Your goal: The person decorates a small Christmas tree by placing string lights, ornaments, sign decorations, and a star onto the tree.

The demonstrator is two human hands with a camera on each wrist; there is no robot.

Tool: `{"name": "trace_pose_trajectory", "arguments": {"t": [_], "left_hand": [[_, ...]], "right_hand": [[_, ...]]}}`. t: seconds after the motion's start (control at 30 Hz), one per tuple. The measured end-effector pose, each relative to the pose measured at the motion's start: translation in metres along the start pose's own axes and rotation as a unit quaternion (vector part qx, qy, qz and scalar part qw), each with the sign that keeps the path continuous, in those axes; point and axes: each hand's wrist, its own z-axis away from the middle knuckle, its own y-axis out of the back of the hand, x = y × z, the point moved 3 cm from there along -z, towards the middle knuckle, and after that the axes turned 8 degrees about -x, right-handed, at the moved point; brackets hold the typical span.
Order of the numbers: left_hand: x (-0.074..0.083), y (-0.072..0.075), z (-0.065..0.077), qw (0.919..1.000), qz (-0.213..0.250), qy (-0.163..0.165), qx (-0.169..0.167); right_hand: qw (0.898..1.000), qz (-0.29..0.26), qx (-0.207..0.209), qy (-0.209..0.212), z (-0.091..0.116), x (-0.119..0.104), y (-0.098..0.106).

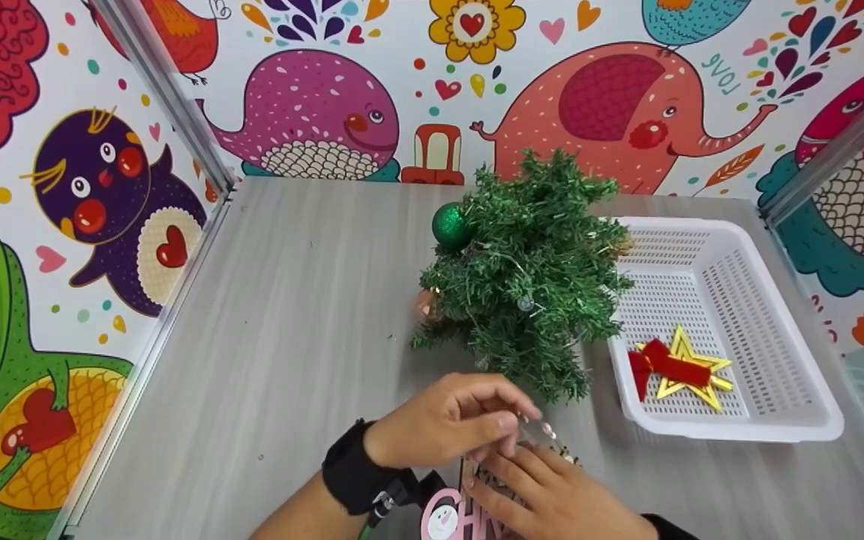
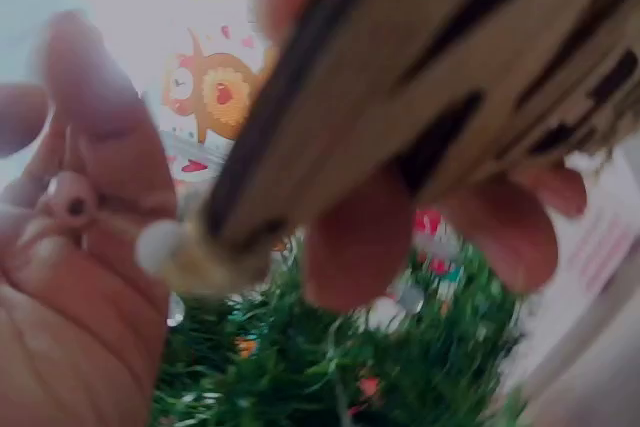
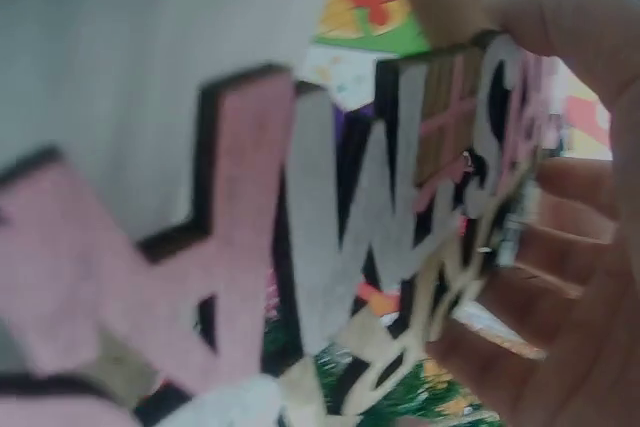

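Note:
My right hand (image 1: 544, 487) grips a wooden letter sign (image 1: 443, 519) at the front edge of the head view. Pink, white and bare-wood letters show in the right wrist view, with my fingers around the sign's far end (image 3: 460, 137). A string of beads (image 1: 549, 430) runs from the sign to my left hand (image 1: 451, 424), whose curled fingers and thumb hold it. In the left wrist view a pale pink bead (image 2: 72, 199) lies against the fingers, and a white bead (image 2: 160, 247) sits by the sign's corner. My right hand covers much of the lettering.
A small artificial Christmas tree (image 1: 529, 277) stands just beyond my hands, with a green glitter ball (image 1: 451, 226) and a copper-coloured ornament (image 1: 426, 305). To its right, a white plastic basket (image 1: 792, 360) holds a gold star (image 1: 691, 394) and a red bow (image 1: 672, 367). Cartoon-printed walls enclose the table.

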Motion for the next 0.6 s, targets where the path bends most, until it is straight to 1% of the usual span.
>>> {"name": "trace_pose_trajectory", "arguments": {"t": [0.03, 0.07, 0.13, 0.17, 0.2, 0.23, 0.3, 0.33, 0.4, 0.43, 0.47, 0.5, 0.53, 0.57, 0.6], "left_hand": [[0.002, -0.001, 0.000, 0.9987, -0.044, 0.023, -0.003], [0.005, -0.002, 0.000, 0.9951, -0.088, 0.046, -0.006], [0.008, -0.003, 0.000, 0.9820, -0.166, 0.088, -0.014], [0.010, -0.004, 0.000, 0.9735, -0.202, 0.105, -0.018], [0.012, -0.004, 0.000, 0.9660, -0.229, 0.117, -0.022], [0.014, -0.004, 0.000, 0.9606, -0.247, 0.124, -0.027], [0.017, -0.004, 0.000, 0.9518, -0.275, 0.132, -0.031], [0.018, -0.005, 0.000, 0.9493, -0.283, 0.132, -0.033], [0.020, -0.006, -0.001, 0.9468, -0.294, 0.126, -0.036], [0.020, -0.008, -0.001, 0.9473, -0.294, 0.121, -0.038], [0.019, -0.009, -0.002, 0.9479, -0.293, 0.116, -0.042], [0.019, -0.011, -0.002, 0.9501, -0.288, 0.111, -0.046], [0.018, -0.013, -0.003, 0.9525, -0.282, 0.104, -0.052], [0.017, -0.015, -0.002, 0.9549, -0.274, 0.098, -0.058], [0.016, -0.017, -0.002, 0.9563, -0.271, 0.089, -0.064]], "right_hand": [[1.000, 0.003, 0.006, -0.001, 0.001, 0.000, -0.004], [1.000, 0.007, 0.009, -0.002, 0.001, 0.001, -0.007], [0.999, 0.020, 0.027, 0.001, 0.002, 0.002, -0.013], [0.999, 0.027, 0.038, 0.005, 0.002, 0.003, -0.016], [0.998, 0.029, 0.047, 0.006, 0.003, 0.004, -0.018], [0.998, 0.032, 0.056, 0.005, 0.003, 0.005, -0.021], [0.996, 0.040, 0.075, 0.003, 0.004, 0.007, -0.024], [0.996, 0.044, 0.081, 0.000, 0.005, 0.009, -0.025], [0.995, 0.050, 0.089, -0.003, 0.006, 0.010, -0.024], [0.994, 0.055, 0.098, 0.000, 0.006, 0.011, -0.023], [0.992, 0.055, 0.115, 0.005, 0.005, 0.011, -0.020], [0.989, 0.051, 0.140, 0.013, 0.004, 0.011, -0.016], [0.983, 0.041, 0.179, 0.023, 0.001, 0.012, -0.011], [0.975, 0.032, 0.219, 0.024, -0.001, 0.013, -0.005], [0.963, 0.014, 0.270, 0.022, -0.004, 0.015, 0.000]]}}
